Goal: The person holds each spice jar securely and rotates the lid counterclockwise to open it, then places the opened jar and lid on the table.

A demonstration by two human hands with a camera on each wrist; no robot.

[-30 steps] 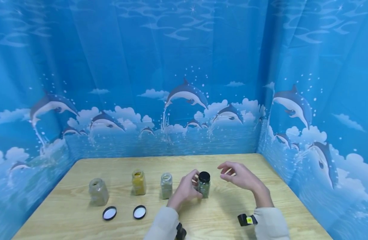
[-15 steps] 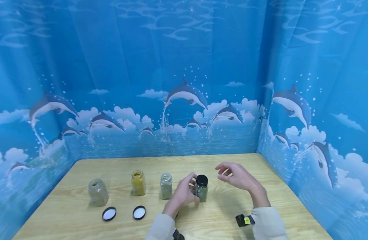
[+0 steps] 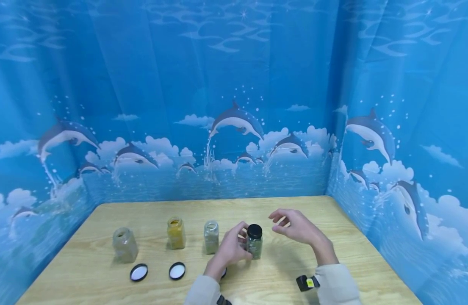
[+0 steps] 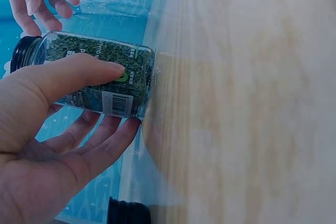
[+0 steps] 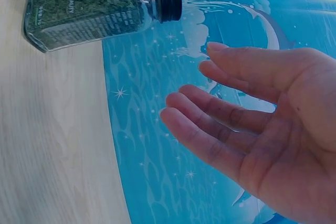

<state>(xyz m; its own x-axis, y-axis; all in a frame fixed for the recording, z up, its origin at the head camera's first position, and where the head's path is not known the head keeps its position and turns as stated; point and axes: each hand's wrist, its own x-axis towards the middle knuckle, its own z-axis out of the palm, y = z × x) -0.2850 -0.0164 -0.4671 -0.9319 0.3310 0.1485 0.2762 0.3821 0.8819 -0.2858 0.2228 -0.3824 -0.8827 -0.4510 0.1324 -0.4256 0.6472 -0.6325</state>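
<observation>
My left hand (image 3: pixel 231 246) holds a glass spice jar (image 3: pixel 255 248) of dried green herb flakes, right of the table's middle. A black lid (image 3: pixel 254 231) is on this jar. In the left wrist view the thumb (image 4: pixel 84 76) lies across the labelled face, and the other fingers are on the opposite side. Printed text and a barcode (image 4: pixel 117 104) show on the glass. My right hand (image 3: pixel 294 227) hovers to the right of the jar, fingers relaxed and slightly bent. Nothing lies in its palm in the right wrist view, where the jar's black cap is near the fingertips.
Three lidless jars stand to the left: a cloudy one (image 3: pixel 125 248), a yellow-filled one (image 3: pixel 176 235) and a pale greenish one (image 3: pixel 211 239). Two upturned black-rimmed lids (image 3: pixel 139 272) lie before them. Another lid (image 3: pixel 224 273) peeks out beside my left wrist. A dolphin-print curtain (image 3: pixel 234 178) encloses the table.
The herb jar and my left hand have shifted slightly left and closer to me. My right hand has drifted a little left as well, staying apart from the jar.
</observation>
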